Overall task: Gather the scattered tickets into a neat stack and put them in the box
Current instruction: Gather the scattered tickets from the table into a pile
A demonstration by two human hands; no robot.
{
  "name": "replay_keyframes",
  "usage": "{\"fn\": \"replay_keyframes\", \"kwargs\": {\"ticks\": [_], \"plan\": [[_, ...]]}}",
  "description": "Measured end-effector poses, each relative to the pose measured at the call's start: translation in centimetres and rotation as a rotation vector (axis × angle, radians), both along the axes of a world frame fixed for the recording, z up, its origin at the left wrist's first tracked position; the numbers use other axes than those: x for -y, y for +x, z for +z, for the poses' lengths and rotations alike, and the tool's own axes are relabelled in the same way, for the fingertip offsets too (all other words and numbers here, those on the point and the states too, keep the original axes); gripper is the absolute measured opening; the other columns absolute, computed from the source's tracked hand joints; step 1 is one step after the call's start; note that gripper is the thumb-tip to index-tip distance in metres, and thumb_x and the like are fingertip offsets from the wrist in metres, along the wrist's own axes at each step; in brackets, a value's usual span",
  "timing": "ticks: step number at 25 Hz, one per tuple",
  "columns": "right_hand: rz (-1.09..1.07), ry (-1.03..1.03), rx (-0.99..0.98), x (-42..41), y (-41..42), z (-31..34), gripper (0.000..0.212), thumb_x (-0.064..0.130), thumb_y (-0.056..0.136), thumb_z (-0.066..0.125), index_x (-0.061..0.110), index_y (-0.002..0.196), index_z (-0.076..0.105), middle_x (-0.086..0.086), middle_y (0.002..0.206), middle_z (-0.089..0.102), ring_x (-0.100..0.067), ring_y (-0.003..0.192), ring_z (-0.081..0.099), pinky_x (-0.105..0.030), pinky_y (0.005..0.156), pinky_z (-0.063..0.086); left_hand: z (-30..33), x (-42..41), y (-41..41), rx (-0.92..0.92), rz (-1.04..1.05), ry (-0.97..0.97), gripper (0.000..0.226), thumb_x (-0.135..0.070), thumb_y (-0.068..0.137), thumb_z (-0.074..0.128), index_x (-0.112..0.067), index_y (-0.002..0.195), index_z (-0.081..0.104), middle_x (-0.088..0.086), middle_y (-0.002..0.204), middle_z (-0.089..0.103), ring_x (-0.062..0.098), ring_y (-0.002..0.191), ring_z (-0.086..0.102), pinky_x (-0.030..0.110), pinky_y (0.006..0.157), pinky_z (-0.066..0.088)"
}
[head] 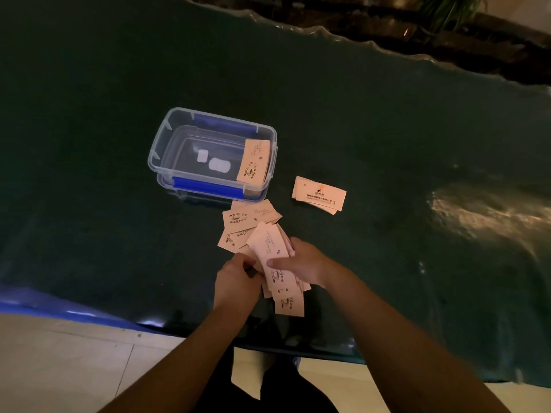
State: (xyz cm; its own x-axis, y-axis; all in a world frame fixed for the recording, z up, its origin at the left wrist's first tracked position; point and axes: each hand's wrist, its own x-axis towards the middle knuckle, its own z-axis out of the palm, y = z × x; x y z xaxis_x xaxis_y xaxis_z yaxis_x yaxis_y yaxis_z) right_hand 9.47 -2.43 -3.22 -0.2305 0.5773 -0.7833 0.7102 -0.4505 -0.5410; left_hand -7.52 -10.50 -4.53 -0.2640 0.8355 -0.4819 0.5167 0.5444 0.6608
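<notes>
A clear plastic box with blue clips stands open on the dark green table. One peach ticket leans on the box's right rim. A small pile of tickets lies to the box's right. More loose tickets are scattered in front of the box. My right hand and my left hand both grip a fanned bundle of tickets near the table's front edge; a few tickets stick out below the hands.
The green table has a wavy far edge with dark wood and a plant beyond it. A blue object lies at the front left edge. Pale floor tiles show below.
</notes>
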Motion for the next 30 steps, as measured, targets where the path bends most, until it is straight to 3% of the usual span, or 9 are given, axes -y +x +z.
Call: {"fn": "replay_keyframes", "kwargs": {"ticks": [4, 6, 9, 13, 17, 19, 21, 25, 30], "plan": [[-0.057, 0.011, -0.011, 0.3, 0.1, -0.5, 0.051, 0.051, 0.088, 0.079, 0.035, 0.125, 0.048, -0.004, 0.15, 0.063, -0.013, 0.101, 0.059, -0.027, 0.066, 0.046, 0.9, -0.5, 0.7, 0.146, 0.074, 0.008, 0.031, -0.01, 0.094, 0.073, -0.036, 0.09, 0.057, -0.02, 0.09, 0.061, -0.004, 0.076, 0.059, 0.006, 0.043, 0.046], [-0.111, 0.004, -0.03, 0.5, 0.3, -0.6, 0.049, 0.049, 0.088, 0.08, 0.035, 0.124, 0.049, -0.003, 0.148, 0.064, -0.013, 0.102, 0.061, -0.027, 0.066, 0.047, 1.1, -0.6, 0.9, 0.178, 0.076, 0.004, 0.035, -0.013, 0.093, 0.075, -0.041, 0.088, 0.054, -0.021, 0.09, 0.061, -0.005, 0.078, 0.06, 0.01, 0.05, 0.046], [-0.236, -0.012, -0.072, 1.1, 0.6, -0.7, 0.049, 0.045, 0.088, 0.082, 0.033, 0.124, 0.051, 0.002, 0.135, 0.068, -0.003, 0.089, 0.062, -0.027, 0.065, 0.048, 0.9, -0.8, 1.2, 0.243, 0.079, -0.006, 0.028, -0.014, 0.091, 0.077, -0.034, 0.097, 0.06, -0.018, 0.096, 0.065, -0.003, 0.086, 0.063, 0.014, 0.061, 0.049], [-0.408, -0.01, -0.128, 2.3, 1.4, -0.4, 0.056, 0.041, 0.087, 0.084, 0.026, 0.132, 0.054, 0.012, 0.112, 0.069, -0.006, 0.094, 0.068, -0.029, 0.066, 0.052, 0.9, -1.6, 1.1, 0.264, -0.027, -0.075, 0.022, -0.015, 0.093, 0.075, -0.026, 0.11, 0.067, -0.019, 0.099, 0.067, -0.001, 0.093, 0.065, 0.009, 0.06, 0.045], [-0.482, -0.121, -0.138, 3.5, 3.4, 0.2, 0.045, 0.036, 0.089, 0.084, 0.03, 0.125, 0.058, 0.001, 0.114, 0.077, -0.021, 0.1, 0.075, -0.041, 0.071, 0.062, 1.5, -4.2, -0.3, -0.058, -0.197, -0.008, 0.02, -0.023, 0.095, 0.071, -0.033, 0.111, 0.065, -0.009, 0.112, 0.069, 0.008, 0.103, 0.065, 0.019, 0.076, 0.051], [-0.513, -0.144, -0.144, 4.3, 4.5, 0.4, 0.039, 0.033, 0.09, 0.083, 0.034, 0.121, 0.058, -0.004, 0.116, 0.078, -0.027, 0.102, 0.077, -0.049, 0.078, 0.066, 1.5, -6.3, -1.2, -0.294, -0.307, 0.109, 0.043, -0.03, 0.092, 0.075, -0.03, 0.132, 0.06, -0.001, 0.137, 0.061, 0.017, 0.125, 0.057, 0.038, 0.1, 0.054], [-0.57, -0.133, -0.155, 4.9, 5.4, 0.6, 0.046, 0.032, 0.092, 0.082, 0.029, 0.131, 0.059, -0.007, 0.118, 0.079, -0.029, 0.102, 0.077, -0.048, 0.074, 0.066, 1.4, -8.3, -1.2, -0.482, -0.463, 0.129, 0.071, -0.044, 0.088, 0.078, -0.027, 0.149, 0.047, 0.003, 0.154, 0.048, 0.026, 0.142, 0.046, 0.049, 0.114, 0.045], [-0.676, -0.091, -0.19, 5.3, 5.8, 1.0, 0.057, 0.031, 0.092, 0.082, 0.025, 0.144, 0.057, -0.008, 0.12, 0.079, -0.029, 0.104, 0.077, -0.042, 0.069, 0.062, 0.4, -10.6, -0.5, -0.653, -0.484, 0.013, 0.101, -0.065, 0.076, 0.079, -0.019, 0.154, 0.035, 0.009, 0.154, 0.047, 0.031, 0.143, 0.046, 0.052, 0.115, 0.042], [-0.797, -0.122, -0.292, 3.6, 4.7, 1.6, 0.049, 0.03, 0.094, 0.08, 0.027, 0.139, 0.06, -0.005, 0.118, 0.081, -0.026, 0.103, 0.079, -0.047, 0.075, 0.064, -0.5, -10.0, -0.7, -0.677, -0.408, -0.039, 0.092, -0.068, 0.075, 0.076, -0.017, 0.145, 0.044, 0.01, 0.143, 0.055, 0.03, 0.133, 0.052, 0.05, 0.107, 0.047]]}}
